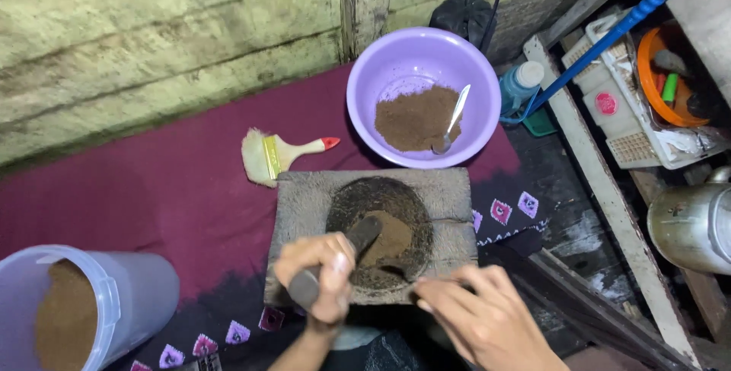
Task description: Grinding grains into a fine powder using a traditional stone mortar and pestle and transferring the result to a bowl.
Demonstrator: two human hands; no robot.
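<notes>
The left hand (320, 276) has its fingers wrapped tight on the pestle (339, 258), which slants up-right into the stone mortar (381, 234). The right hand (476, 314), fingers together, rests on the mortar's edge. The purple bowl (422, 63) sits beyond.

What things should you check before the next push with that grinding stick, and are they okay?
1. Left hand wrapped firmly around the pestle: ok.
2. Pestle tip sitting inside the hollow of the stone mortar, on the brown powder: ok.
3. Right hand at the mortar's near edge, fingers outside the hollow: ok, though close to it.
4. Mortar lying flat on the maroon cloth: ok.
5. Purple bowl with its powder and spoon standing apart behind the mortar: ok.
6. How fine the powder is ground: cannot tell.
</notes>
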